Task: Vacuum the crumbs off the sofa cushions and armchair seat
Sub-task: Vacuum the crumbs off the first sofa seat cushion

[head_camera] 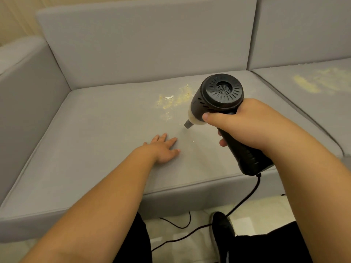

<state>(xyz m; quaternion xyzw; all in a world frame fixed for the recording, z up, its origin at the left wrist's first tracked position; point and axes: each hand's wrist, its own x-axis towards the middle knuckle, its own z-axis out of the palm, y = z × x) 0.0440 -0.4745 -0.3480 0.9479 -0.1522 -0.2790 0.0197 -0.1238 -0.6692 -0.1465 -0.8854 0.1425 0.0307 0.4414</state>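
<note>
Landmark: the near seat cushion (91, 149) of the grey sofa (144, 38). All places given from it.

Far left of the cushion: sofa armrest (28, 88), rising along its left edge.

On the cushion, left of centre: my left hand (163, 149), palm down, fingers (171, 142) straight and spread flat on the fabric, grasping nothing. Forearm crosses the cushion's front edge.

Just right of that hand, on the cushion: one stray crumb (193, 141), apart from the rest.

Toward the cushion's back, right of centre: scatter of yellow crumbs (176, 100) with one white scrap (169, 97) among them.

Right part of the cushion: handheld vacuum (222, 95), black, vented rear cap facing up at me. Its grey nozzle (188, 123) points down at the cushion, at or just above the fabric; contact hard to judge. Nozzle sits nearer the front than the main crumb scatter, between it and the stray crumb.

My right hand (247, 124) grips the vacuum's handle, fingers curled round it, thumb lying across the body below the cap.

Below the cushion's front edge: black cord (247, 198) runs from the handle's base down to the pale floor (256, 211) and loops left. A black shoe (222, 224) stands on the floor there.

Right of the cushion, across the seam: the neighbouring seat cushion (313, 103), with a larger patch of yellow crumbs (307, 82) spread on it.
</note>
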